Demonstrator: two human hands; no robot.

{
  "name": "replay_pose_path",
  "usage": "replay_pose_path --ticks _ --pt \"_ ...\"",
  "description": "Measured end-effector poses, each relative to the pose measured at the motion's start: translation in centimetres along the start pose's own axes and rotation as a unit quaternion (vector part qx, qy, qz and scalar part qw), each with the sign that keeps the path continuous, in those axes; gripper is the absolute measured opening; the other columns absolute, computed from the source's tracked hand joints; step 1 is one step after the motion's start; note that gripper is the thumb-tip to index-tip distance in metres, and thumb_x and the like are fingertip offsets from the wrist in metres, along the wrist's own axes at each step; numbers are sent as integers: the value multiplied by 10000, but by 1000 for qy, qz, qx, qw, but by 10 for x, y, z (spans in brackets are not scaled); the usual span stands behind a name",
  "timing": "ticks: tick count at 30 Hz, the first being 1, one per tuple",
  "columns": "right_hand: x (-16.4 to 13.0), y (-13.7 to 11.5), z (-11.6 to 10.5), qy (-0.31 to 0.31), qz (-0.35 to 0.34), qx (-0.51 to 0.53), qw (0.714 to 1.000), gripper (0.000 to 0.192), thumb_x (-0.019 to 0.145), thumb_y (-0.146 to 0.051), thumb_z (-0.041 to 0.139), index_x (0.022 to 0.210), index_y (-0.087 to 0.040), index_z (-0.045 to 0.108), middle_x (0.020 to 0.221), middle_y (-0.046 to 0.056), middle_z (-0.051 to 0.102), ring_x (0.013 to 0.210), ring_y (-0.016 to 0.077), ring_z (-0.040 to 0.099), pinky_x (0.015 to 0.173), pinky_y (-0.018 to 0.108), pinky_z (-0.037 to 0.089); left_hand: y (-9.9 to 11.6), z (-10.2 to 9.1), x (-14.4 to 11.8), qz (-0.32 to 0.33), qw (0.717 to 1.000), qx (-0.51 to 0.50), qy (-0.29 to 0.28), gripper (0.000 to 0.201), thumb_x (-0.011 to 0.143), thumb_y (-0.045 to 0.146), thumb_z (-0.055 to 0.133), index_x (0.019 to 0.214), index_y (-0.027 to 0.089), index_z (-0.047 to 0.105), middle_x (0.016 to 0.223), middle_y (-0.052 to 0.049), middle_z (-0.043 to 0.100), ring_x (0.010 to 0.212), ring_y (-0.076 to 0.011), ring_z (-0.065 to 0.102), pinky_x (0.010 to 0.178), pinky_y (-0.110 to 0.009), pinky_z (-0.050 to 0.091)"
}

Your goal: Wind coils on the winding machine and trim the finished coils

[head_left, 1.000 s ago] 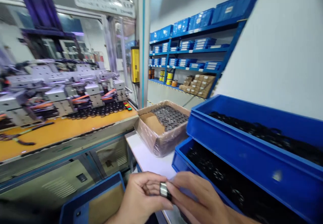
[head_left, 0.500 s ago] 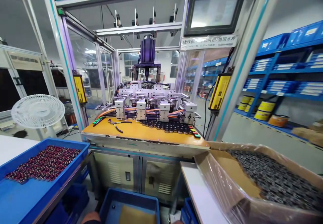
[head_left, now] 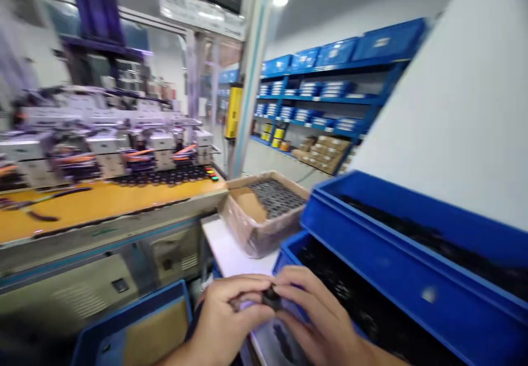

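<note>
At the bottom middle, my left hand (head_left: 226,316) and my right hand (head_left: 311,316) meet fingertip to fingertip around a small dark round part (head_left: 271,297). Both hands pinch it, above the near corner of the white table (head_left: 231,253). Just right of my hands is the lower blue bin (head_left: 289,256) filled with black ring-shaped parts. The picture is blurred by motion, so the small part's details are unclear.
An upper blue bin (head_left: 396,250) of black parts sits above the lower one. A cardboard box (head_left: 258,225) of dark metal parts stands on the table behind. A machine with an orange deck (head_left: 103,201) is at left. A blue crate (head_left: 132,327) lies below. Blue shelving (head_left: 330,91) stands at the back.
The view swung left to the machine half a second ago, with my hands out of sight, and has come back right. My hands are again together on a small part.
</note>
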State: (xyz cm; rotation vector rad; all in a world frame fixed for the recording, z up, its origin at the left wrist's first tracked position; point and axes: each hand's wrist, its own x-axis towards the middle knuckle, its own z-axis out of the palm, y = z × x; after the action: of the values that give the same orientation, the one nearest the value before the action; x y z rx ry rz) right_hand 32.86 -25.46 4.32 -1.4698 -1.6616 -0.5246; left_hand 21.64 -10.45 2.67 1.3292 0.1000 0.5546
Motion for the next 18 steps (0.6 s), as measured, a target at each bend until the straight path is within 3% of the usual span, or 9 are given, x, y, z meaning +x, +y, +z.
replay_pose_path --ticks 2,5,10,14,18 --pt "5 -1 2 7 1 2 1000 253 915 -76 559 1155 -152 581 978 112 661 929 215 653 803 351 601 -4 0 4 -8 998 -61 -12 270 609 214 893 864 256 816 1020 -74 786 861 -208 728 767 -266 576" --pt "9 1 5 15 1 1 1000 236 921 -83 550 1149 -139 567 982 115 645 929 213 628 784 367 591 -9 0 7 -4 995 -96 -37 259 590 163 904 816 228 794 913 -32 746 815 -136 673 740 -182 520" --pt "9 2 2 8 5 25 1000 239 929 -95 565 1166 -132 557 1022 121 641 970 210 617 833 368 576 -17 -1 8 -80 970 -186 -137 345 826 443 721 1146 316 703 877 -29 743 825 -135 664 825 -243 496" --pt "10 4 1 10 -3 20 1000 222 932 -84 546 1150 -127 556 955 109 648 903 206 605 789 365 576 -12 -3 10 37 993 -38 -102 295 799 307 770 1090 321 724 1012 -30 683 922 -158 629 843 -241 482" --pt "9 1 1 -2 11 21 1000 191 927 -57 521 1104 -109 570 906 110 632 845 201 582 728 353 568 -7 -7 15 124 984 91 -86 201 772 184 783 929 310 788 851 -4 665 766 -129 603 726 -216 478"
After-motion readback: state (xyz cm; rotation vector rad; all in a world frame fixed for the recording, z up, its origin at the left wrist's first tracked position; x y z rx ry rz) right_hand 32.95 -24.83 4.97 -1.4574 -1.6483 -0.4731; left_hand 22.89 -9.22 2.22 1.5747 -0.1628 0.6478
